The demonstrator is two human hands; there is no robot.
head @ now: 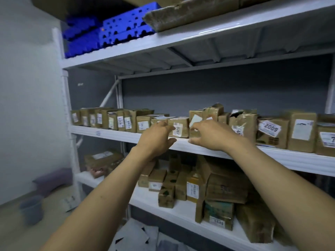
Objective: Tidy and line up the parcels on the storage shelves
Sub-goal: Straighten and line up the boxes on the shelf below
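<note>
A row of brown cardboard parcels with white labels stands along the middle shelf (116, 135). My left hand (155, 136) holds the left end of a small labelled parcel (181, 126), fingers at its top corner and thumb under its front edge. My right hand (212, 134) is just to the right. Its fingers curl on the front of a taller parcel (194, 115) with a white label, and its thumb lies along the shelf edge. The parcels to the left of my hands stand upright in a neat line. Those to the right are crumpled and uneven, among them one marked 2009 (272, 131).
The lower shelf (183, 212) carries a loose pile of boxes. Blue plastic trays (117, 28) and a large wrapped parcel (192, 11) sit on the top shelf. White shelf posts stand at the left. Papers, a grey tub (30, 209) and bags lie on the floor.
</note>
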